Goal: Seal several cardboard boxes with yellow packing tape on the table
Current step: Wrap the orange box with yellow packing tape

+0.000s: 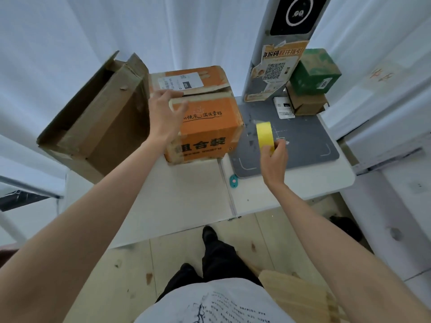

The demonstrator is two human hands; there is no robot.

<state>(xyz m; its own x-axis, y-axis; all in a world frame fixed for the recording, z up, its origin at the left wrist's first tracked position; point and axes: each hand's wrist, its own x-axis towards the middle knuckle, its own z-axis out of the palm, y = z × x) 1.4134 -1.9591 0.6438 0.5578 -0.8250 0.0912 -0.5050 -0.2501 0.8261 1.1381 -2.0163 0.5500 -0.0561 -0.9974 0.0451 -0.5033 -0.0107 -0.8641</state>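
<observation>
My left hand (166, 114) lay open-fingered on the orange box (205, 117), its flaps unsealed; my right hand (275, 159) gripped the yellow tape roll (264, 135) beside it; no box looked taped.

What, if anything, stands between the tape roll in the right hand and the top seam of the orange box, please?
Nothing visible: the yellow tape roll in the right hand has open space leftward to the orange box, whose top the left hand touches.
</observation>
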